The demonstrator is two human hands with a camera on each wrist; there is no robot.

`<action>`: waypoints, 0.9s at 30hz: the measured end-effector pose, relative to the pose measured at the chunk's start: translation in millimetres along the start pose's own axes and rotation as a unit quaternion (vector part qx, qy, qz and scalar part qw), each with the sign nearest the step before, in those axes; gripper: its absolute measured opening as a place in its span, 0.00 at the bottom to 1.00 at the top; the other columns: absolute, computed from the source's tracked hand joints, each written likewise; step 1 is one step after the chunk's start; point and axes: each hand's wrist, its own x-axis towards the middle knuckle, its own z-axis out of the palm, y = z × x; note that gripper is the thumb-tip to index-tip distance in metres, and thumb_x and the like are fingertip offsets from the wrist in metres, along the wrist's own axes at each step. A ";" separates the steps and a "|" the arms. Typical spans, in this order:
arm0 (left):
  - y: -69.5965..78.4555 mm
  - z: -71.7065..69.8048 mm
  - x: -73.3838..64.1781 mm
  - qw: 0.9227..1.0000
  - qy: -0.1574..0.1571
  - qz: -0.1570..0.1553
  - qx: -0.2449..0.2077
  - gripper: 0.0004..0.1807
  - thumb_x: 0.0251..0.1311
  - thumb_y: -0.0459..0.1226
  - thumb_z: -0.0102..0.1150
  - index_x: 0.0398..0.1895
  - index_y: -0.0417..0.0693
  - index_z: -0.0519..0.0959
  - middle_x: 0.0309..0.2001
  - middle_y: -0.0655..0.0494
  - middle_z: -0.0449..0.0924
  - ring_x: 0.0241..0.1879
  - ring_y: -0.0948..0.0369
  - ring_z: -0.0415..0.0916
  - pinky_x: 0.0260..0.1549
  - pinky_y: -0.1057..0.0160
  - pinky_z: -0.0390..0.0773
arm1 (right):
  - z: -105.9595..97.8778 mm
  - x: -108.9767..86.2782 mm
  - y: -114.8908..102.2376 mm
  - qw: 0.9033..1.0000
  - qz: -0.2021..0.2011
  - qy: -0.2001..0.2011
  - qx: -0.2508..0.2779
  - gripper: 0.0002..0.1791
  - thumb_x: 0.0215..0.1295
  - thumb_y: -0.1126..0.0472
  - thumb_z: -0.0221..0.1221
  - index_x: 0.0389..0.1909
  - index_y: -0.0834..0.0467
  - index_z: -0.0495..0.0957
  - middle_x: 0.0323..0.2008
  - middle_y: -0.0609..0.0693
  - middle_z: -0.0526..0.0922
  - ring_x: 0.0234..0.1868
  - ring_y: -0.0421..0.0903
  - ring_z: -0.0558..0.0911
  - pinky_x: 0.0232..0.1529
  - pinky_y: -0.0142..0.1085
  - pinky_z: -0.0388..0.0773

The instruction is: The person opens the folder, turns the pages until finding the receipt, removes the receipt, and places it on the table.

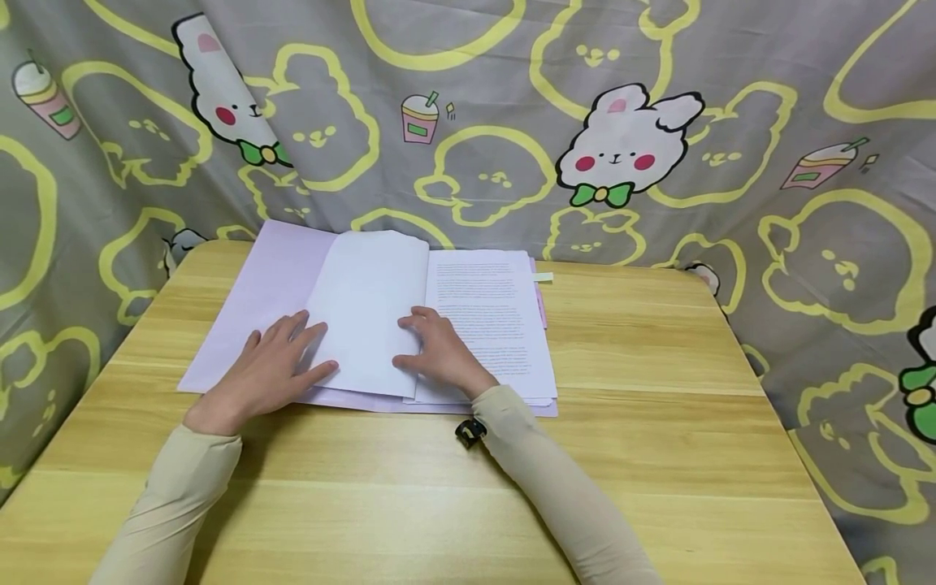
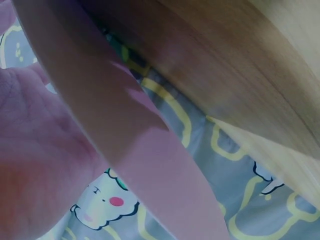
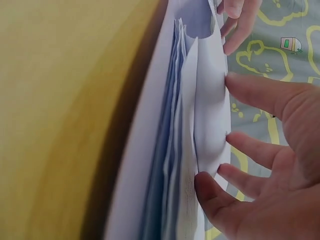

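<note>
A lilac folder (image 1: 274, 268) lies spread open on the table, holding a stack of printed pages (image 1: 478, 280) on its right side. A blank white sheet (image 1: 373, 292) is turned over to the left, partly covering the folder's left cover. My left hand (image 1: 266, 366) rests with spread fingers on that cover and the sheet's left edge. In the left wrist view, the palm (image 2: 40, 145) is beside the cover's edge (image 2: 145, 150). With spread fingers, my right hand (image 1: 442, 349) touches the white sheet near the fold. The right wrist view shows its fingertips (image 3: 240, 87) against the curved paper.
The wooden table (image 1: 621, 439) extends around the folder. Pale and pink tabs (image 1: 543, 278) stick out at the stack's right edge. A patterned grey curtain (image 1: 497, 97) hangs behind the table and at its sides. A small black device (image 1: 470, 431) sits at the right cuff.
</note>
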 end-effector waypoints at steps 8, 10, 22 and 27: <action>2.0 1.2 0.8 1.000 -0.001 0.005 0.007 0.44 0.69 0.60 0.57 0.76 0.41 0.63 0.77 0.31 0.51 0.75 0.31 0.48 0.64 0.20 0.46 | -0.9 -3.1 -1.6 1.000 -0.010 -0.015 -0.025 0.34 0.59 0.57 0.72 0.67 0.59 0.76 0.76 0.57 0.63 0.74 0.62 0.64 0.74 0.50 0.62; 2.5 1.6 1.1 1.000 -0.003 0.006 0.012 0.44 0.68 0.59 0.59 0.76 0.41 0.64 0.77 0.31 0.52 0.75 0.31 0.49 0.64 0.20 0.47 | -0.8 -3.6 -1.8 0.999 -0.011 -0.017 -0.030 0.35 0.59 0.56 0.72 0.67 0.58 0.76 0.76 0.57 0.63 0.74 0.62 0.64 0.74 0.50 0.63; 2.7 3.2 1.2 0.999 -0.010 0.009 0.033 0.40 0.67 0.58 0.60 0.74 0.43 0.69 0.76 0.29 0.53 0.74 0.30 0.48 0.64 0.20 0.46 | -10.1 -6.4 0.5 0.999 -0.020 -0.019 -0.030 0.34 0.64 0.55 0.69 0.70 0.58 0.72 0.76 0.60 0.62 0.76 0.61 0.64 0.75 0.49 0.61; 3.1 3.5 -0.4 0.999 -0.010 0.010 0.030 0.39 0.68 0.58 0.59 0.74 0.43 0.69 0.76 0.29 0.53 0.74 0.30 0.48 0.64 0.20 0.45 | -21.8 -9.8 4.9 1.000 0.006 -0.013 -0.006 0.33 0.68 0.53 0.66 0.72 0.57 0.70 0.76 0.57 0.63 0.77 0.56 0.63 0.76 0.48 0.60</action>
